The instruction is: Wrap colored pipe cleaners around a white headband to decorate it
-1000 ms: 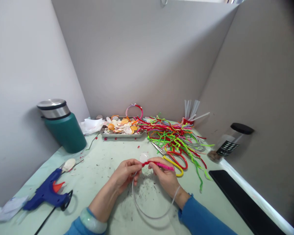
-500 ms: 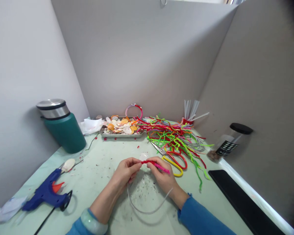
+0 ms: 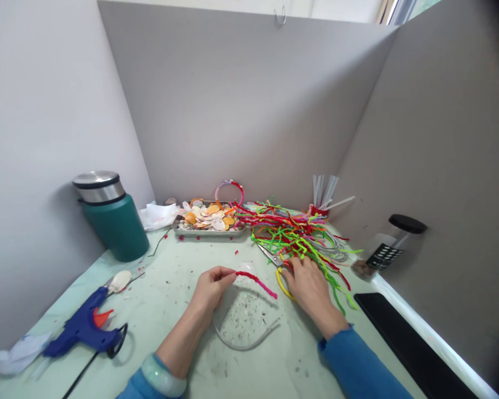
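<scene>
My left hand (image 3: 212, 287) is closed in a pinch on a thin hair hoop. Red and pink pipe cleaner (image 3: 255, 281) extends to the right from its fingertips. Below, the bare grey hoop (image 3: 245, 348) curves round to a free end on the right; its part behind the hand is hidden. My right hand (image 3: 311, 285) lies over the handles of the scissors (image 3: 283, 284), fingers curled on them. The red handle is mostly covered, while the yellow one shows beside the thumb. The blades point up and left, beside the pipe cleaner pile (image 3: 293, 230).
A metal tray (image 3: 208, 233) of shell-like pieces stands at the back, with a wrapped hoop (image 3: 242, 194) behind it. On the left are a green flask (image 3: 116, 227) and a blue glue gun (image 3: 83, 327). Glue sticks (image 3: 324, 191), a jar (image 3: 382, 246) and a black strip (image 3: 403, 332) are on the right.
My right hand has let go of the red and pink pipe cleaner and moved right onto the scissors handles. My left hand still pinches the hoop. The view has tilted up slightly.
</scene>
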`<action>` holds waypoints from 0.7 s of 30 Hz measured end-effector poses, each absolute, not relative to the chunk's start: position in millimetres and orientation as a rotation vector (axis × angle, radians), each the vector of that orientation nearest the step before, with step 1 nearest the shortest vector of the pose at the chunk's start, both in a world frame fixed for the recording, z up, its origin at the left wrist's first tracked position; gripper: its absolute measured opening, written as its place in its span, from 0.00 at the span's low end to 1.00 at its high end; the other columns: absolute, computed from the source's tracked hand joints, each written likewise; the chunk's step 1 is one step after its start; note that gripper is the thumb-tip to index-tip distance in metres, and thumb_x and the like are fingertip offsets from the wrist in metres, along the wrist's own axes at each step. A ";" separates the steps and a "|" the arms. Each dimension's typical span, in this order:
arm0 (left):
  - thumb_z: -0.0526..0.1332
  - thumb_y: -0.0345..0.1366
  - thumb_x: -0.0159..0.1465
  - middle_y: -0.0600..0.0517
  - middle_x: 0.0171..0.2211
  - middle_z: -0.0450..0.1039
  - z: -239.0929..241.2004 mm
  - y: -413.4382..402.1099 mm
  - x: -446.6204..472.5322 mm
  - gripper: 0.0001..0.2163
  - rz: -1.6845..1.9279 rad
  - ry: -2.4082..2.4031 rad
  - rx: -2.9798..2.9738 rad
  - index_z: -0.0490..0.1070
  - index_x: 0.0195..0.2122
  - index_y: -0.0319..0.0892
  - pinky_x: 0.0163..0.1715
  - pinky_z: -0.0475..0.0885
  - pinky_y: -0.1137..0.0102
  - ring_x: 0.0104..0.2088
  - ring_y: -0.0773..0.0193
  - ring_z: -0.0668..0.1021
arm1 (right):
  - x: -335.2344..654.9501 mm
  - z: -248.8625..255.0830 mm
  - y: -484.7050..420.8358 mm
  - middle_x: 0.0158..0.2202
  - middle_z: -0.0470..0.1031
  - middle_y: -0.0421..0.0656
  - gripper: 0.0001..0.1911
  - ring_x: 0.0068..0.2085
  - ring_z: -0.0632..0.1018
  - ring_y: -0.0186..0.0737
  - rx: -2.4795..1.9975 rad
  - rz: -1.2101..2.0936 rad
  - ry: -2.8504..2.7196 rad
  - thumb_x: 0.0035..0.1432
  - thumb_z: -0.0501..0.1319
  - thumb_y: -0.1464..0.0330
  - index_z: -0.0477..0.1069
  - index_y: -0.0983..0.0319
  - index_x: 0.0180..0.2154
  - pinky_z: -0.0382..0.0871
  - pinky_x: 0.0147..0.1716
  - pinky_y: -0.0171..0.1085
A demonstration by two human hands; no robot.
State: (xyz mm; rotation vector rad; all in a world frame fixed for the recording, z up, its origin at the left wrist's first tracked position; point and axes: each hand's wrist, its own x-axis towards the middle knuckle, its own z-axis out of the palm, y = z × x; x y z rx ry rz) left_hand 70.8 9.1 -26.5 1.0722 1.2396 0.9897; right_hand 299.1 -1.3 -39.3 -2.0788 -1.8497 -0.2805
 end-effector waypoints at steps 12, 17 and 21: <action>0.65 0.42 0.47 0.63 0.13 0.54 -31.1 15.4 65.9 0.13 1.041 1.285 1.032 0.70 0.28 0.37 0.11 0.43 0.77 0.11 0.78 0.52 | 308.7 -26.6 -0.8 0.41 0.73 0.48 0.18 0.41 0.74 0.44 -1.904 0.216 -1.881 0.52 0.57 0.68 0.63 0.62 0.47 0.63 0.37 0.36; 0.64 0.42 0.48 0.62 0.13 0.55 -32.0 16.1 64.9 0.13 1.052 1.282 1.057 0.70 0.29 0.37 0.10 0.44 0.77 0.11 0.78 0.52 | 313.6 -24.1 3.4 0.34 0.75 0.44 0.18 0.33 0.74 0.40 -1.771 0.614 -1.739 0.51 0.59 0.64 0.68 0.62 0.44 0.65 0.30 0.34; 0.64 0.42 0.48 0.63 0.12 0.53 -28.4 15.1 65.3 0.14 1.040 1.293 1.071 0.71 0.30 0.37 0.10 0.44 0.78 0.11 0.78 0.52 | 310.3 -21.5 1.7 0.34 0.75 0.45 0.21 0.34 0.75 0.40 -1.627 0.767 -1.779 0.50 0.59 0.61 0.69 0.64 0.45 0.68 0.32 0.36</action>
